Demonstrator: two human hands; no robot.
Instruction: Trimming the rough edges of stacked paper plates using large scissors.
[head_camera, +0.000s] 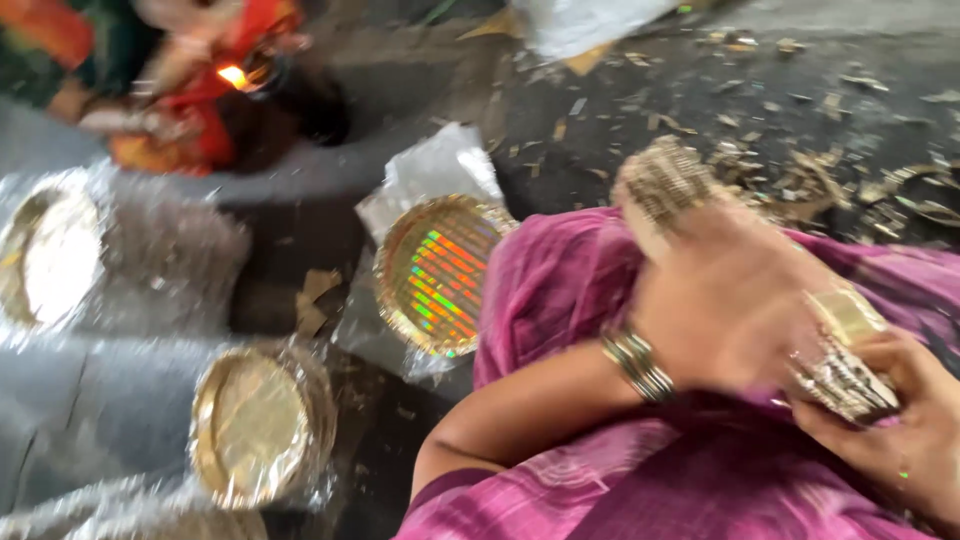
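Head view: over the lap in pink cloth (560, 280), the left hand (725, 300) and right hand (905, 430) each close around a blurred gold paper stack (845, 350); foil-wrapped gold plates (440, 275) lie on the littered floor (760, 90) beside the knee.

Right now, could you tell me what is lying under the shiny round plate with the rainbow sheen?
The rainbow plate rests on a clear plastic wrapper, which lies on the dark, scrap-strewn floor. The purple cloth covers its right edge, and whatever is directly beneath the plate is hidden.
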